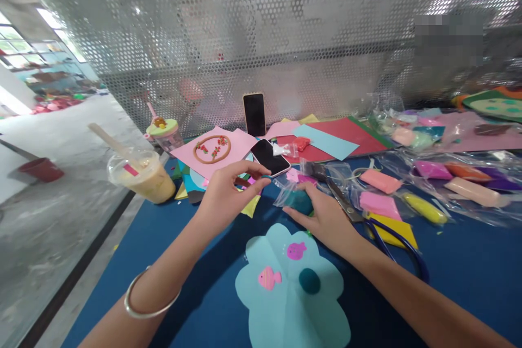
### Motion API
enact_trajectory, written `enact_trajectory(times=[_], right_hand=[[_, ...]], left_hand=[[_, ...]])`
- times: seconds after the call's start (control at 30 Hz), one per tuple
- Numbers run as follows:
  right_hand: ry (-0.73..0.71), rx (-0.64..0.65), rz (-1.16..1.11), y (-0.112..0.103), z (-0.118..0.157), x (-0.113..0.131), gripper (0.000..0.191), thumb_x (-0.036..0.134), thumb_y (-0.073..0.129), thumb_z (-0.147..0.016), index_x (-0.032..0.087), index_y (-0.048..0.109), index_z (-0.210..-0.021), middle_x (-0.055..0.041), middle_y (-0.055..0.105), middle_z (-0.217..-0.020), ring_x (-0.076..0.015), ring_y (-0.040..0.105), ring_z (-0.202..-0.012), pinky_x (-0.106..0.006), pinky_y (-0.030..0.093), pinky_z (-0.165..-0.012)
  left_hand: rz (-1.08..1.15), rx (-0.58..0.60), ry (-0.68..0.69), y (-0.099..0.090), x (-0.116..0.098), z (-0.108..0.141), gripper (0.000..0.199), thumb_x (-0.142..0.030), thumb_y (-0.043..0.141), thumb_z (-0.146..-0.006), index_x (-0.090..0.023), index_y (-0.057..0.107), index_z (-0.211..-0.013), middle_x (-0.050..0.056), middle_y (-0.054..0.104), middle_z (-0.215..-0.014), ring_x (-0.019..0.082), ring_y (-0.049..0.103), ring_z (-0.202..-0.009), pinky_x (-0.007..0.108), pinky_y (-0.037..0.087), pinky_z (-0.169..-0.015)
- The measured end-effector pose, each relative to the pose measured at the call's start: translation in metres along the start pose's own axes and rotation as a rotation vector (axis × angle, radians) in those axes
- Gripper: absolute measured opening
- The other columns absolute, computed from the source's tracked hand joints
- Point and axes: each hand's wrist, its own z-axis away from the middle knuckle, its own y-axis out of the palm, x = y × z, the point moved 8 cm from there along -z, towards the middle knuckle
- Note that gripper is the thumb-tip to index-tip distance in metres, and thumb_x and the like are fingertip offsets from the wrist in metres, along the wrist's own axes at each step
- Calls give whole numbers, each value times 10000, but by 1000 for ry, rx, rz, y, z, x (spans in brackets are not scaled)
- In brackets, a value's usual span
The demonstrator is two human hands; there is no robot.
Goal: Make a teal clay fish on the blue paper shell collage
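Head view, clock directions taken from the centre of the card, with 12 o'clock towards the mesh.

The left hand [230, 190] is at 11 o'clock, thumb and forefinger pinched on a small teal bit [266, 177]. A bangle [136, 312] encircles the left wrist. The right hand [322, 212] is at 1 o'clock, thumb and fingers closed around teal clay [299, 202] in a clear bag [283, 194]. The clay is at 12 o'clock, above the table, to the right of the bit and apart from it.

The card [291, 312], pale blue with a scalloped edge, lies on the blue table [460, 288]; its near end is cut off by the frame. It bears a magenta fish [296, 250] at 12 o'clock, a striped pink fish [268, 278] at 9 o'clock and a teal disc [310, 281] at 3 o'clock.

Scissors [385, 231] lie at 2 o'clock, handles beside the right forearm, with a yellow packet [402, 232] partly under them. Further out at 2 o'clock is yellow clay [424, 208]. One phone [271, 159] lies flat just short of 12 o'clock; beyond it, another phone [255, 114] stands upright near the mesh [326, 81]. At 11 o'clock, a pink sheet [244, 141] carries a brown ring [212, 162] with red-and-green decorations. A drink cup [153, 182] stands at 10 o'clock.
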Motion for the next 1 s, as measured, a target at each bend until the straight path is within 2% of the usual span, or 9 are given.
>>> enact_trajectory(times=[0.1,0.2,0.33,0.47,0.6,0.7,0.87,1.0], right_hand=[[-35,-44,-41,-6,0,1,452,432,553,-835,201,441,-1207,-117,655,-1113,-292,643,-992,-422,502,-790],[-106,-60,-95,-10,-1,6,446,390,555,-846,249,434,-1252,-92,615,-1224,-275,594,-1109,-419,479,-884],[-132,-67,-132,-10,-3,6,440,371,562,-840,253,442,-1247,-81,610,-1233,-266,573,-1145,-407,485,-895],[-141,-81,-112,-9,-3,3,436,366,570,-829,249,452,-1232,-87,608,-1227,-277,562,-1159,-423,483,-903],[-128,-76,-115,-9,-3,2,437,357,574,-824,246,458,-1229,-89,606,-1233,-278,565,-1154,-420,486,-894],[-79,-63,-96,-8,-4,-1,460,376,576,-822,235,451,-1242,-92,620,-1212,-278,585,-1121,-433,480,-894],[-63,-72,-47,-6,-4,-5,464,393,580,-815,206,470,-1226,-122,630,-1193,-298,591,-1101,-466,454,-915],[-88,-69,-39,-3,-4,-6,456,402,579,-814,208,473,-1214,-119,633,-1185,-294,599,-1090,-460,460,-906]], left_hand=[[-17,33,-8,5,4,0,68,-229,643,-789,-181,675,-825,12,695,-838,137,641,-755,219,519,-632],[-79,99,11,15,13,0,56,-208,622,-790,-184,657,-827,7,692,-829,136,641,-746,225,525,-645],[-287,247,53,38,34,5,165,-116,564,-766,-207,654,-870,9,696,-872,150,645,-766,232,519,-640],[-354,316,63,54,49,10,276,-36,527,-703,-219,667,-856,4,698,-818,165,639,-725,247,497,-623],[-377,377,101,61,48,12,286,-53,492,-752,-219,660,-913,17,701,-856,178,640,-788,282,496,-708],[-382,407,129,63,45,13,266,-74,480,-785,-211,658,-928,26,703,-858,180,643,-788,279,491,-703],[-369,380,147,59,44,11,180,-94,561,-762,-210,669,-849,9,712,-815,183,649,-759,289,491,-712],[-339,208,110,39,33,5,127,-154,573,-798,-201,643,-893,24,705,-881,187,648,-814,306,503,-735]])
